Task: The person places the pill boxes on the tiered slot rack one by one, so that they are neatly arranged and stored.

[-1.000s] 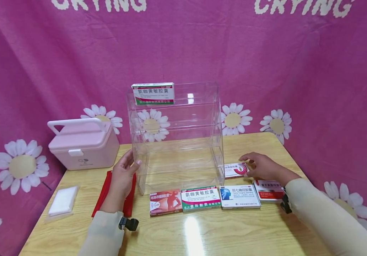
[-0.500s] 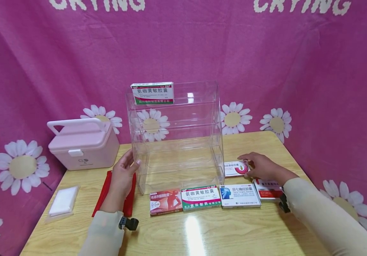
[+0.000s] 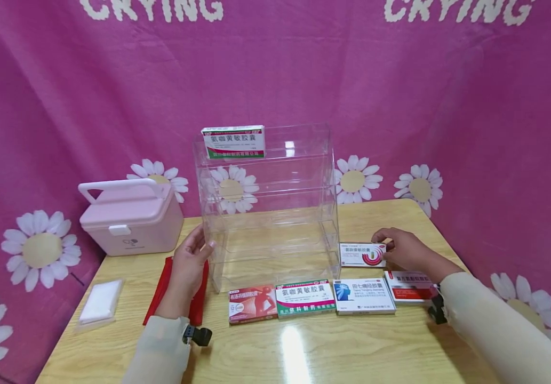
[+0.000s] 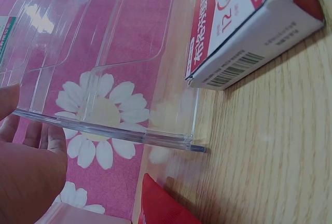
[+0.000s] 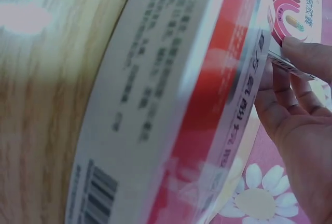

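My left hand holds the left side edge of a clear plastic display rack, thumb in front and fingers behind the panel. My right hand pinches the right end of a white medicine box with pink arcs, beside the rack's lower right. In the right wrist view, the thumb lies on that box's front and the fingers are behind it. A white-and-green medicine box stands at the left of the rack's top tier.
In front of the rack lie a red box, a green-and-white box, a white-and-blue box and a red-and-white box. Left are a red cloth-like item, a pink lidded case and a white packet.
The pinched medicine box has shifted slightly right, and more of its printed front shows beside the rack. My left hand stays on the rack. The head view has shifted a little.
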